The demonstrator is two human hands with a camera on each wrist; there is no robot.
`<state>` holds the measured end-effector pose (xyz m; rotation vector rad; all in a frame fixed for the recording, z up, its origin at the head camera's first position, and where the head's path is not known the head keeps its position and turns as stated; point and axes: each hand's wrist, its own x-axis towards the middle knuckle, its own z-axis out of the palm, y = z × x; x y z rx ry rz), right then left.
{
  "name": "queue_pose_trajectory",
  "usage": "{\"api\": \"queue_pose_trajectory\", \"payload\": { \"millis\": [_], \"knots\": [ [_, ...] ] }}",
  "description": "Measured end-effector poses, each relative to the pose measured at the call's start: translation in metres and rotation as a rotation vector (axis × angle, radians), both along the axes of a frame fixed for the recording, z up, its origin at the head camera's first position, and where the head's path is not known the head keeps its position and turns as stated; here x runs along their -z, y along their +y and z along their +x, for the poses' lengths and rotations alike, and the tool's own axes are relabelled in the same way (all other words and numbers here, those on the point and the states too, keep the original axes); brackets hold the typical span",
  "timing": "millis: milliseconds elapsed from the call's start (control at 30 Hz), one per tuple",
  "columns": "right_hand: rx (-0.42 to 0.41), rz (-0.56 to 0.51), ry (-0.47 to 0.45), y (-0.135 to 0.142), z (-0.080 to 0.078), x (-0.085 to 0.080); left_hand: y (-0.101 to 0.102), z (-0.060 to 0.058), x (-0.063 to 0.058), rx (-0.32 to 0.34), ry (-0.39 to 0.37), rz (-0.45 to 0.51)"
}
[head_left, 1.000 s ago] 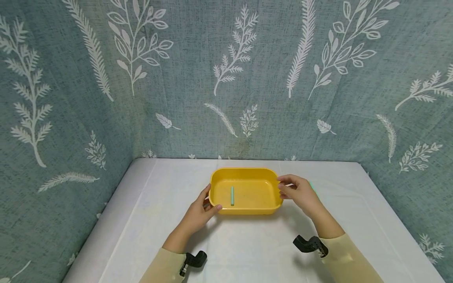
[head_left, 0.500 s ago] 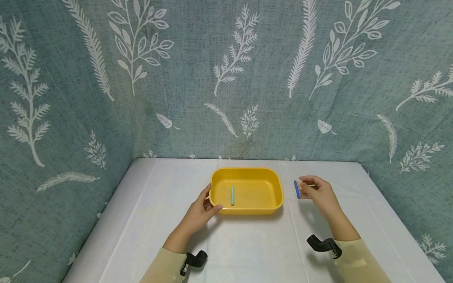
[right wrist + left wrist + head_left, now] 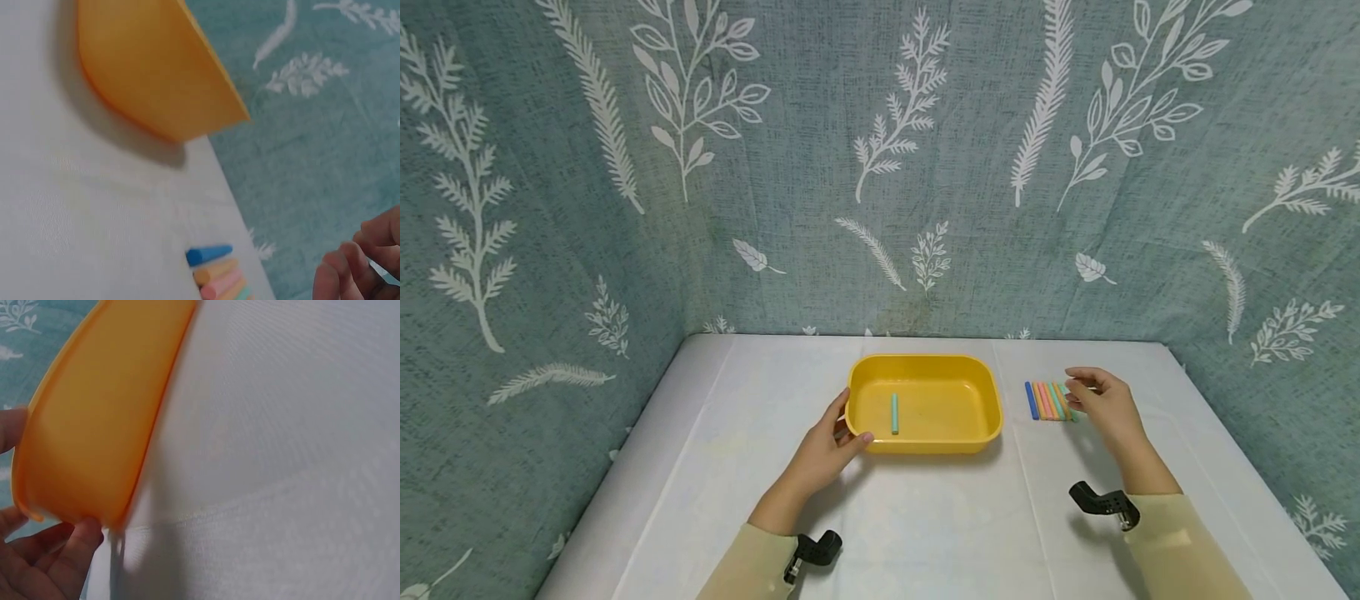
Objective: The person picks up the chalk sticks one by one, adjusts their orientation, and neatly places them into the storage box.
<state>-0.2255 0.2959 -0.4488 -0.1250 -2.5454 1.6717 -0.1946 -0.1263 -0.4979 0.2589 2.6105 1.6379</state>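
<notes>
A yellow rectangular plastic tray [image 3: 925, 447] sits on the white table, with one mint-green chalk stick [image 3: 894, 414] lying inside it. My left hand [image 3: 827, 446] grips the tray's near left corner, thumb at the front rim and fingers along the left side; the left wrist view shows the fingers against the tray wall [image 3: 94, 412]. Right of the tray, several coloured chalk sticks [image 3: 1047, 402] lie side by side, a blue chalk stick [image 3: 209, 254] at the left end. Over the right end of this row hovers my right hand [image 3: 1105, 408], fingers loosely bent with nothing seen between them, partly covering the last sticks.
Both wrists carry black camera mounts, one on the left sleeve [image 3: 748, 562] and one on the right sleeve [image 3: 1180, 542]. A teal leaf-patterned cloth [image 3: 805, 167] hangs behind and beside the white table [image 3: 925, 525].
My right hand has moved from the tray's right rim to the right end of the chalk row, uncovering most of the sticks. The left hand keeps its grip on the tray.
</notes>
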Motion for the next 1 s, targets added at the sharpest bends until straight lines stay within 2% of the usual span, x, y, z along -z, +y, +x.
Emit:
{"api": "queue_pose_trajectory", "payload": {
  "millis": [267,633,1000],
  "knots": [
    [0.032,0.069,-0.070,0.014,-0.018,0.012,0.001,0.000,-0.002,0.001,-0.007,-0.012],
    [-0.063,0.185,-0.138,0.030,-0.029,0.022,0.001,0.001,-0.004,-0.011,-0.011,-0.020],
    [-0.072,0.301,-0.310,0.032,-0.045,0.031,0.002,0.001,-0.004,-0.011,-0.008,-0.038]
  ]
}}
